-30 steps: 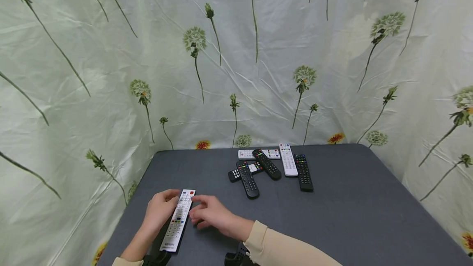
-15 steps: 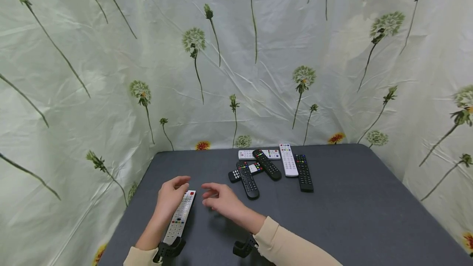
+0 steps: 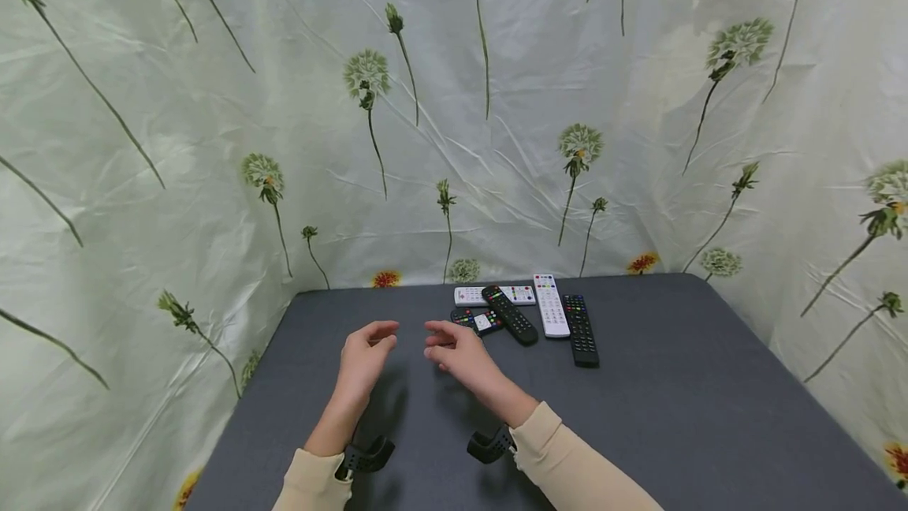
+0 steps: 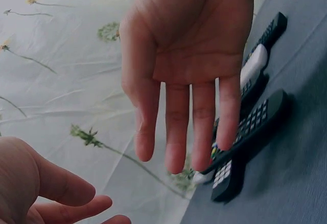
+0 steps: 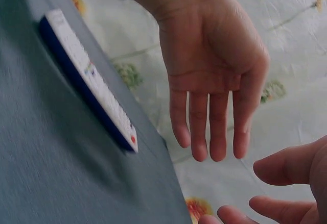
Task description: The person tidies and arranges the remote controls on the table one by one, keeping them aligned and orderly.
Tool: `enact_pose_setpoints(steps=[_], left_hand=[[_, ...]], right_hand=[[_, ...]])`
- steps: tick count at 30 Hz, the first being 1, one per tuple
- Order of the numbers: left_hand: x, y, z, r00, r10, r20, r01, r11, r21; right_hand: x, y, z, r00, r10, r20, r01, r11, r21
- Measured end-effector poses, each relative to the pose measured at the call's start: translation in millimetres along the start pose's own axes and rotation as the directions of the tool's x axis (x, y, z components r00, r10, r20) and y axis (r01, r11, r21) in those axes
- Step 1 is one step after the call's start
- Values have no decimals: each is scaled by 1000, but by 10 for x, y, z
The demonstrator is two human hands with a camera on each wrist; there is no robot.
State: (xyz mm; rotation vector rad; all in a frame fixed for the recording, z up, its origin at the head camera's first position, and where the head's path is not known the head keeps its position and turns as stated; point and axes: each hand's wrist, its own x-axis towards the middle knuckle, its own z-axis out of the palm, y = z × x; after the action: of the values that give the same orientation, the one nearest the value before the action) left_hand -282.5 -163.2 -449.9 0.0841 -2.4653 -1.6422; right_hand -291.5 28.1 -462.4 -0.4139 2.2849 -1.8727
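My left hand (image 3: pixel 365 361) is raised over the table with loosely bent fingers, holding nothing. Facing it, a small gap away, is my right hand (image 3: pixel 464 357), also without anything in its grasp. The right wrist view shows a white remote control (image 5: pixel 94 83) with dark blue sides lying on the table beyond the left hand (image 5: pixel 209 55); in the head view the left arm hides it. Behind the right hand lies a black remote control (image 4: pixel 255 124), mostly covered in the head view. It rests across another black remote (image 3: pixel 482 322) with pale and coloured buttons.
Farther back, a black remote (image 3: pixel 511 318) lies across a white remote (image 3: pixel 464 296). To their right are another white remote (image 3: pixel 551 306) and a long black remote (image 3: pixel 582 331). The dark grey table (image 3: pixel 674 400) ends at a flower-patterned curtain (image 3: pixel 511 140).
Both hands have left the sides of the white remote, rising and moving right toward the group of remotes. The white remote has gone out of sight behind the left arm.
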Motion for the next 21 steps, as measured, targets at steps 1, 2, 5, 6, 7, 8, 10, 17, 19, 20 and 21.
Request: enact_pose_setpoints(steps=[1, 2, 5, 6, 7, 8, 10, 17, 19, 20, 21], left_hand=[[11, 7, 37, 1000, 0, -4, 0, 1000, -19], [22, 9, 75, 1000, 2, -8, -2, 999, -36], [53, -6, 192, 1000, 11, -14, -12, 997, -83], [62, -13, 231, 1000, 11, -16, -13, 995, -95], [69, -20, 273, 1000, 6, -14, -7, 994, -107], [76, -30, 314, 1000, 8, -12, -9, 993, -114], [91, -51, 395, 1000, -4, -6, 3, 991, -132], [162, -93, 637, 998, -56, 12, 57, 973, -224], [194, -104, 693, 997, -73, 11, 74, 965, -252], [210, -109, 725, 997, -81, 12, 82, 961, -264], [224, -110, 755, 995, -96, 13, 96, 957, -274]], right_hand=[[12, 10, -29, 1000, -16, -24, 15, 999, -30], [24, 18, -57, 998, -30, -48, 27, 998, -59], [45, 56, -138, 993, -62, -105, 47, 990, -135], [52, 66, -166, 991, -68, -119, 50, 987, -150], [53, 80, -195, 988, -70, -134, 48, 986, -160], [57, 95, -227, 986, -70, -148, 47, 986, -159], [67, 118, -295, 982, -70, -174, 44, 988, -151], [112, 157, -531, 969, -22, -246, -3, 995, -104], [118, 167, -579, 967, 6, -255, -31, 995, -94], [123, 174, -599, 966, 21, -258, -45, 995, -87], [124, 181, -616, 965, 30, -262, -54, 995, -85]])
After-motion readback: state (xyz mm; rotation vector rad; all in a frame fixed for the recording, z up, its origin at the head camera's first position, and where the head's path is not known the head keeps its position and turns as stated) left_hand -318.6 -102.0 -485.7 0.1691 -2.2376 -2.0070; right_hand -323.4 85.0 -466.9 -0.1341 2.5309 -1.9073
